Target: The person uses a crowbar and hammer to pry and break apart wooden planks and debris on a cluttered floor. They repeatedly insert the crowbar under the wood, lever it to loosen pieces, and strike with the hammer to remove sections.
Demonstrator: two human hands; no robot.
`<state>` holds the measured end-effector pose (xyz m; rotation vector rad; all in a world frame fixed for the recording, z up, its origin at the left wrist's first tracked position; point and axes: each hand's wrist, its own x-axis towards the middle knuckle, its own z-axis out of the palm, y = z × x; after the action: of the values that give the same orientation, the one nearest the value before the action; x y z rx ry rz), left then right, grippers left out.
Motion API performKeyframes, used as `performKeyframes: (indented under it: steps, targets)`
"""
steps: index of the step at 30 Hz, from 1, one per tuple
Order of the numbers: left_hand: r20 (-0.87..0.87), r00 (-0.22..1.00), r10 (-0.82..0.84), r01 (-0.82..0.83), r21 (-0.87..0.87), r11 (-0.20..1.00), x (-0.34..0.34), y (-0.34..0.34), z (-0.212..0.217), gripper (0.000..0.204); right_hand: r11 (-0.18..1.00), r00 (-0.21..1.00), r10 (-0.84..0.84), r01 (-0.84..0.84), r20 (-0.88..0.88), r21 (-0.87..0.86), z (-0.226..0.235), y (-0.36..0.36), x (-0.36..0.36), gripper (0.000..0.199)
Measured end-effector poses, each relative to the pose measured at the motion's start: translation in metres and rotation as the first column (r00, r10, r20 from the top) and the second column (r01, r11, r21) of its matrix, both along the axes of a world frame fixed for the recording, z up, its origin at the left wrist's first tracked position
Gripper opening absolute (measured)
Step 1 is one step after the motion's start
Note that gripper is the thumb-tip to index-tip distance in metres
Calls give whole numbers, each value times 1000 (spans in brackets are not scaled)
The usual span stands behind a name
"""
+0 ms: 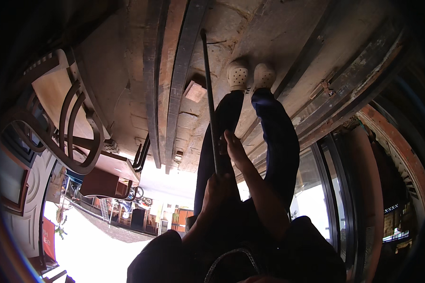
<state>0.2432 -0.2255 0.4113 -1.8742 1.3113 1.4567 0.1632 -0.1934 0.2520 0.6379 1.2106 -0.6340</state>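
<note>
Fingers of your left hand point(215, 187) wrap closed around the near end of a long dark bar point(209, 89), which runs away from your lap, along your left leg, toward the floor ahead of your feet. Held low by that end, it probably rests some weight on its far tip, though contact there cannot be confirmed. Your right hand point(235, 150) sits just beside the shaft, farther along, fingers partly curled; whether they grasp the bar or something small and dark is impossible to tell. Placed there, it could steady the length.

Beneath your pale clogs point(237, 77), the floor point(250, 42) looks worn and stained. Long dark beams point(181, 75) lie side by side to your left, probably to stay together, with a small reddish block point(195, 91) between them and the bar. More timbers point(333, 92) stretch along your right. Around you stand a curved-arm chair point(95, 141), a white panelled door point(29, 207) and dark-framed glass point(309, 177); strong daylight enters at lower left.
</note>
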Motion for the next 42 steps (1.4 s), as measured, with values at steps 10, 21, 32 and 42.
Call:
performKeyframes:
  steps: [10, 21, 32, 42]
  targets:
    - [43, 682, 730, -707, 295, 643, -53, -98, 20, 37, 982, 912, -54, -25, -406, -188, 6, -72, -185, 39]
    - [103, -223, 969, -796, 555, -242, -147, -239, 16, 37, 895, -29, 433, -105, -901, 433, -267, -161, -558, 86]
    - [210, -244, 947, -808, 496, -319, -317, -260, -1, 37, 1000, 596, 5, 9, -803, 13, -230, -208, -511, 46]
    - [294, 453, 842, -823, 501, 267, -286, -295, -1, 35, 870, 572, -202, 477, -795, 122, -185, -95, -352, 76]
